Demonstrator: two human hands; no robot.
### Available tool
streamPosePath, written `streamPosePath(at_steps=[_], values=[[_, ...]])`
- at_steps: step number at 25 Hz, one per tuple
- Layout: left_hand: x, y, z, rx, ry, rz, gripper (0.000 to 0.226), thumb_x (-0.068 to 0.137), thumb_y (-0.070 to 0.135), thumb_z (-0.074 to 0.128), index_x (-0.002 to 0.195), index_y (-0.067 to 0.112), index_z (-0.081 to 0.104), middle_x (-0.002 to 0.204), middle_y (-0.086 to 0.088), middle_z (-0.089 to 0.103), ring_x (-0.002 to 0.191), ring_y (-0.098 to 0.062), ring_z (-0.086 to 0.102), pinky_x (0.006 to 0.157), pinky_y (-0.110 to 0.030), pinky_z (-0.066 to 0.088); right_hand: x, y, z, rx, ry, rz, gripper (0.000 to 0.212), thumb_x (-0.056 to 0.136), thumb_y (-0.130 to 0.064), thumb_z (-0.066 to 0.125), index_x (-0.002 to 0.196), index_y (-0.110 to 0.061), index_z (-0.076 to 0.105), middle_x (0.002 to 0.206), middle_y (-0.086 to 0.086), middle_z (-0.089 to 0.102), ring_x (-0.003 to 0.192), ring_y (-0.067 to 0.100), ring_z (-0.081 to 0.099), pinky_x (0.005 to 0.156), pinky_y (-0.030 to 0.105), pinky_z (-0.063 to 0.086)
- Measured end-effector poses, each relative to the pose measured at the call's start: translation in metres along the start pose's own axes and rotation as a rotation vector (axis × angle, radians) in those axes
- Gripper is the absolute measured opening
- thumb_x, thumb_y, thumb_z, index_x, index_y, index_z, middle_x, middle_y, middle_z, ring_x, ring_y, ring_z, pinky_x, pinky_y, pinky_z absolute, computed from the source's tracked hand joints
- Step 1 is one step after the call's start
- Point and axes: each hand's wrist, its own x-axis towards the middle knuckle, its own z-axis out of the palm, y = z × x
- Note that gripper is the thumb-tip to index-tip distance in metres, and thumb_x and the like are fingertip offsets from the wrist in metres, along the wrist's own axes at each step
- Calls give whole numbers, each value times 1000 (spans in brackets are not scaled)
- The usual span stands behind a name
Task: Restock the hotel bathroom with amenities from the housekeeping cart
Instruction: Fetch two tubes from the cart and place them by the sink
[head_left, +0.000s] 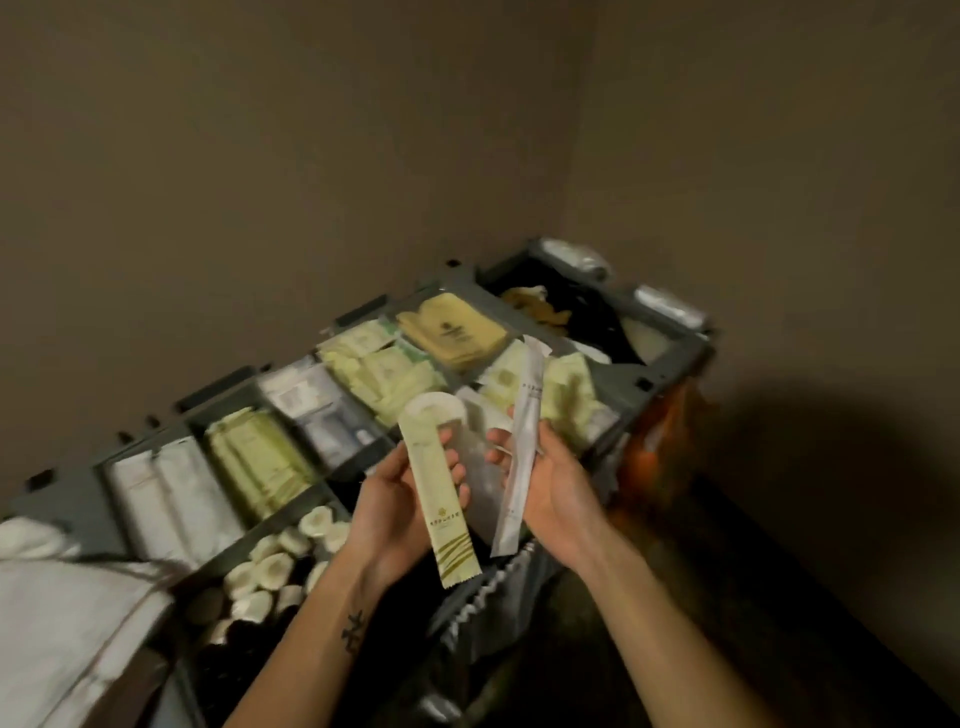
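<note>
The left hand (392, 501), at the centre of the frame, grips one long pale green sachet (445, 519), thumb on one edge and fingers curled round the other. The sachet stands nearly upright with its crimped end down. Just to its right, the right hand (560, 488) pinches one slim white sachet (521, 447) that also points upward. One translucent packet (480, 480) sits between the hands, touched by fingers of both; which hand holds it cannot be told. That makes three amenities in hand, all held above the near edge of the grey housekeeping cart (670, 358).

Behind the hands, the cart's far row has five filled compartments. From left to right they hold white packets (166, 493), olive packets (257, 460), grey-white boxes (324, 410), pale yellow packets (382, 371) and tan packets (452, 332). At lower left, a near compartment holds round white pieces (280, 556), more than ten but too blurred to count exactly. One white cloth (62, 603) lies at the lower left corner of the frame.
</note>
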Motion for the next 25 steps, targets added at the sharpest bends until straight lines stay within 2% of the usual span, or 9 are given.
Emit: streamPosePath(at_steps=[2, 6, 9, 12, 16, 19, 21, 23, 25], values=[[10, -43, 34, 60, -6, -53, 39, 99, 35, 47, 118, 6, 66, 90, -7, 60, 78, -22, 57, 80, -36, 45, -20, -19, -48, 15, 46, -43, 41, 104, -47, 41, 124, -21, 66, 112, 10, 70, 102, 22, 63, 101, 36, 46], [22, -119, 88, 142, -58, -131, 37, 96, 35, 50, 116, 8, 65, 90, -7, 62, 77, -21, 59, 80, -36, 46, -71, -51, -133, 174, 137, -113, 34, 103, -41, 48, 119, -16, 65, 101, 10, 64, 96, 22, 64, 98, 39, 51], [36, -185, 126, 193, -112, -207, 43, 101, 39, 45, 122, 8, 65, 92, -7, 66, 79, -21, 62, 81, -36, 48, -113, -73, -202, 254, 180, -124, 38, 105, -43, 41, 133, -22, 58, 123, 11, 64, 114, 26, 66, 100, 43, 51], [50, -257, 167, 261, -152, -310, 46, 102, 42, 42, 122, 8, 67, 94, -7, 66, 80, -20, 63, 81, -35, 48, -157, -95, -272, 300, 238, -190, 40, 106, -46, 32, 131, -28, 58, 124, 7, 72, 116, 25, 68, 104, 42, 48], [55, -353, 223, 369, -233, -479, 48, 100, 42, 41, 120, 8, 68, 95, -8, 65, 82, -20, 62, 83, -36, 46, -219, -113, -364, 382, 388, -304, 45, 99, -44, 45, 143, -34, 45, 130, 2, 69, 126, 23, 61, 117, 46, 37], [58, -425, 268, 467, -302, -615, 46, 94, 41, 47, 118, 8, 67, 92, -8, 63, 81, -19, 59, 81, -35, 45, -266, -122, -427, 589, 521, -387, 43, 104, -41, 43, 142, -22, 49, 122, 8, 72, 121, 26, 61, 112, 46, 40], [61, -476, 294, 549, -339, -719, 44, 97, 40, 45, 118, 7, 68, 91, -7, 64, 79, -20, 60, 79, -34, 47, -303, -124, -461, 727, 592, -406, 41, 104, -44, 41, 125, -14, 60, 113, 11, 70, 113, 27, 60, 106, 45, 38], [64, -529, 314, 639, -395, -802, 43, 102, 38, 43, 121, 7, 66, 91, -8, 65, 80, -21, 61, 78, -35, 49, -338, -119, -496, 791, 649, -469, 34, 103, -41, 38, 110, -18, 63, 110, 8, 70, 112, 26, 59, 101, 45, 40], [62, -588, 336, 708, -472, -928, 41, 103, 37, 43, 120, 6, 64, 91, -8, 65, 82, -22, 62, 79, -36, 48, -373, -110, -533, 854, 721, -558, 33, 101, -37, 41, 120, -19, 62, 114, 9, 73, 111, 26, 65, 95, 46, 47]])
